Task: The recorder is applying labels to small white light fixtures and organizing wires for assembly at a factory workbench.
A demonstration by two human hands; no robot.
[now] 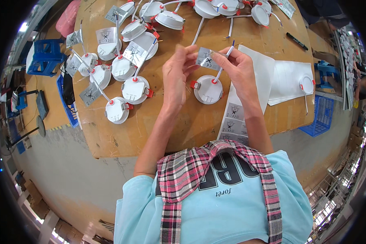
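A silver printed label (pixel 205 57) sits in the pinch of my right hand (pixel 238 69), by the white cable (pixel 218 75) of a lamp. That round white downlight (pixel 208 91) lies on the table below my hands, back up, with red-tipped spring clips at its sides. My left hand (pixel 177 69) is at the label's left edge, fingers apart and slightly blurred; whether they touch the label is hard to see. Under my right forearm lies a sheet of silver labels (pixel 234 124) with a white backing strip (pixel 252 65).
Several downlights (pixel 122 68), many with silver labels on their cables, crowd the table's left and far side. A black marker (pixel 297 41) and a stack of white sheets (pixel 290 77) with a small lamp (pixel 306 85) lie right. Blue crate (pixel 319 116) and blue stool (pixel 46 57) flank the table (pixel 130 140).
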